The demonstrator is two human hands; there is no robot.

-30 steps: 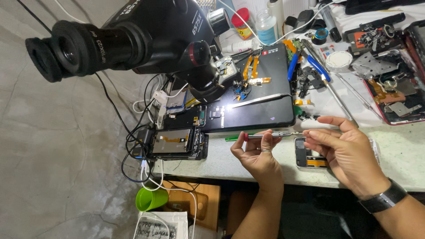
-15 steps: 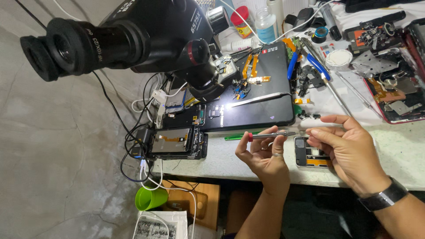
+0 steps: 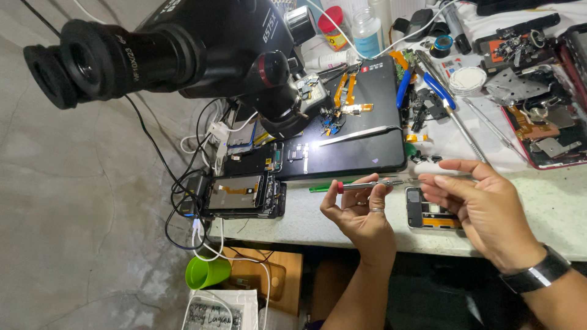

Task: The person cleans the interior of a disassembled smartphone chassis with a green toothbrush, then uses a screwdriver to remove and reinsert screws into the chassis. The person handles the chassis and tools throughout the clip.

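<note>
My left hand (image 3: 362, 215), with a ring on one finger, holds a slim silver screwdriver (image 3: 367, 184) with a red end cap level above the table edge. The fingertips of my right hand (image 3: 489, 211), which wears a dark wristwatch, pinch the screwdriver's bit end. Under my right hand lies an opened phone frame (image 3: 422, 214) on the white table. A green stick-like tool (image 3: 321, 189) lies just left of the red cap.
A black stereo microscope (image 3: 183, 49) hangs over a black work mat (image 3: 367, 146) holding tweezers (image 3: 358, 134) and small parts. An opened phone (image 3: 241, 194) with cables sits left. Pliers (image 3: 422, 85), bottles and dismantled boards crowd the back right. A green cup (image 3: 205, 272) stands below.
My left hand has risen slightly and curled its fingers around the screwdriver barrel. My right hand has stayed at the bit end.
</note>
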